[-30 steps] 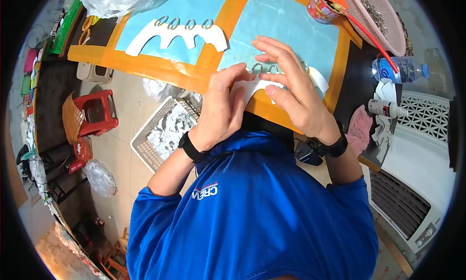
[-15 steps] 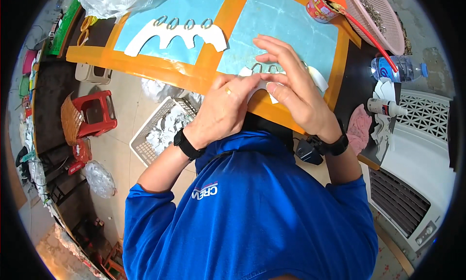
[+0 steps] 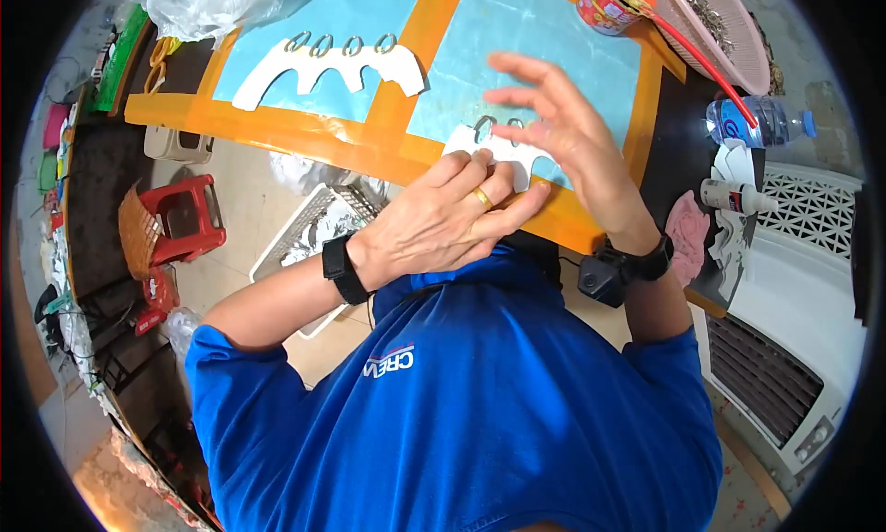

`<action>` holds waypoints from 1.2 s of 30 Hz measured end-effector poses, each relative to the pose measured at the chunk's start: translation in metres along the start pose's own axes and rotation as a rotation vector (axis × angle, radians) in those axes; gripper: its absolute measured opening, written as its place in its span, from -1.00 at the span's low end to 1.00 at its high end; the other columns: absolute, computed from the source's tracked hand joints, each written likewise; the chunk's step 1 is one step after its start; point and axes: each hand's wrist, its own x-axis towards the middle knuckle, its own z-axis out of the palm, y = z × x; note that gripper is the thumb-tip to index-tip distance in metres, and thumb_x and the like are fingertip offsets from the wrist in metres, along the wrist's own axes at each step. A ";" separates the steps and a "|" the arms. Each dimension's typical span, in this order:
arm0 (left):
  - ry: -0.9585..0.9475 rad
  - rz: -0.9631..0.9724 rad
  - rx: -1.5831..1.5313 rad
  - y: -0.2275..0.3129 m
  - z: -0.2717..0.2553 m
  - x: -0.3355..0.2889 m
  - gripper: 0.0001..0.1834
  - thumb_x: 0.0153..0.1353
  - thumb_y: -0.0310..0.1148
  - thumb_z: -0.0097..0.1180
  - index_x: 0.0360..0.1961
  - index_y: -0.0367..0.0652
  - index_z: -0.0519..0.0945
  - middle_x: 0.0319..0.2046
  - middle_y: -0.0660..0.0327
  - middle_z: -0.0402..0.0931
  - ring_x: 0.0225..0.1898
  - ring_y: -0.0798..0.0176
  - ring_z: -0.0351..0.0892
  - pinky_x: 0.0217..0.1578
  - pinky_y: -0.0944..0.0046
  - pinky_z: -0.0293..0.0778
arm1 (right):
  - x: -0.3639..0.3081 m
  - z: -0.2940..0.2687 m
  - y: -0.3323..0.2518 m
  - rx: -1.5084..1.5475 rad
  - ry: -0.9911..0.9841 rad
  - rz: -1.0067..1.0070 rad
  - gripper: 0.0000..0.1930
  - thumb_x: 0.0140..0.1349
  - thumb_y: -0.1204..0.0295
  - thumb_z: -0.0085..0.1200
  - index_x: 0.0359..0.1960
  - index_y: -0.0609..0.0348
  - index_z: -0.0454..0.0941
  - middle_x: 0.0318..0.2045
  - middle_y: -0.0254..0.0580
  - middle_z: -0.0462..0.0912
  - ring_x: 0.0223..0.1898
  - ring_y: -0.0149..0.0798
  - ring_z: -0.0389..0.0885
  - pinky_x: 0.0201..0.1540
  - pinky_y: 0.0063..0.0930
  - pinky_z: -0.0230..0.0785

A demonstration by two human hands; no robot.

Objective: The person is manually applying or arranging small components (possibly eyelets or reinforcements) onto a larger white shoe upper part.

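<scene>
My left hand lies flat, palm down, over the lower edge of a white scalloped piece at the front of the table. Its fingers are stretched out and hide part of the piece. My right hand is raised over the piece's right side, open, fingers apart, with nothing visible in it. Along the top edge of the piece sits a metal ring, with another ring near my right fingers. Farther left lies a second white scalloped piece with several metal rings along its top edge.
Blue sheeting edged with orange tape covers the table. A clear plastic bag lies at the back left. At the right stand a red tub, a pink basket, a water bottle and a small white bottle. A crate with white scraps is below.
My left hand has turned flatter and shifted right over the near piece, its fingers spreading. My right hand has lifted away from the left, its fingers opening wider.
</scene>
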 end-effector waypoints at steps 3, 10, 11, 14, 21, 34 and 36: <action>-0.008 -0.040 -0.016 0.005 -0.005 -0.001 -0.23 0.30 -0.10 0.28 0.50 -0.05 0.38 0.24 0.08 0.48 0.33 -0.04 0.52 0.24 -0.01 0.46 | -0.001 -0.006 -0.003 0.088 0.140 -0.115 -0.43 0.46 0.43 -0.04 0.49 0.23 0.34 0.49 -0.12 0.40 0.39 -0.14 0.49 0.32 -0.28 0.47; 0.032 -0.019 -0.045 0.003 0.003 -0.015 -0.20 0.27 -0.18 0.34 0.51 -0.05 0.36 0.39 0.00 0.43 0.49 -0.13 0.42 0.33 -0.08 0.43 | -0.009 0.006 -0.001 -0.038 -0.054 -0.015 -0.41 0.48 0.39 -0.03 0.53 0.19 0.30 0.49 -0.11 0.40 0.39 -0.12 0.50 0.36 -0.20 0.44; 0.023 -0.011 -0.079 0.003 -0.002 -0.015 -0.20 0.27 -0.23 0.34 0.52 -0.05 0.35 0.43 -0.02 0.41 0.51 -0.16 0.40 0.36 -0.10 0.43 | -0.009 0.005 -0.002 -0.015 -0.050 -0.004 -0.40 0.48 0.39 -0.03 0.54 0.19 0.30 0.48 -0.11 0.40 0.38 -0.11 0.50 0.36 -0.19 0.43; 0.022 0.013 -0.094 0.007 -0.001 -0.028 -0.21 0.26 -0.36 0.34 0.51 -0.06 0.35 0.51 -0.05 0.35 0.54 -0.21 0.36 0.44 -0.17 0.41 | -0.008 0.006 -0.003 -0.017 -0.050 0.013 -0.40 0.48 0.39 -0.02 0.55 0.18 0.30 0.47 -0.11 0.41 0.37 -0.11 0.50 0.38 -0.19 0.40; 0.156 -0.043 -0.245 0.013 -0.001 -0.031 -0.17 0.20 -0.56 0.36 0.51 -0.12 0.35 0.41 -0.08 0.44 0.35 -0.18 0.54 0.27 -0.15 0.53 | -0.009 0.003 0.000 -0.015 -0.068 0.007 -0.41 0.48 0.40 -0.02 0.53 0.20 0.32 0.45 -0.10 0.44 0.35 -0.15 0.51 0.33 -0.27 0.43; 0.302 -0.447 -0.289 -0.022 -0.021 0.039 -0.53 0.26 -0.41 0.38 0.19 -0.23 0.61 0.05 -0.04 0.59 0.10 -0.17 0.49 0.17 -0.06 0.45 | -0.018 -0.065 0.021 -0.858 0.132 -0.312 -0.68 0.40 0.57 0.09 0.14 0.18 0.67 0.10 -0.06 0.71 0.13 -0.01 0.64 0.25 -0.16 0.49; 0.200 -0.426 -0.311 -0.028 -0.013 0.049 -0.53 0.29 -0.34 0.38 0.20 -0.22 0.62 0.08 -0.03 0.59 0.13 -0.16 0.49 0.20 -0.05 0.46 | -0.021 -0.061 0.021 -0.883 0.091 -0.276 -0.68 0.37 0.55 0.15 0.14 0.19 0.66 0.13 -0.04 0.67 0.20 0.09 0.58 0.29 -0.09 0.46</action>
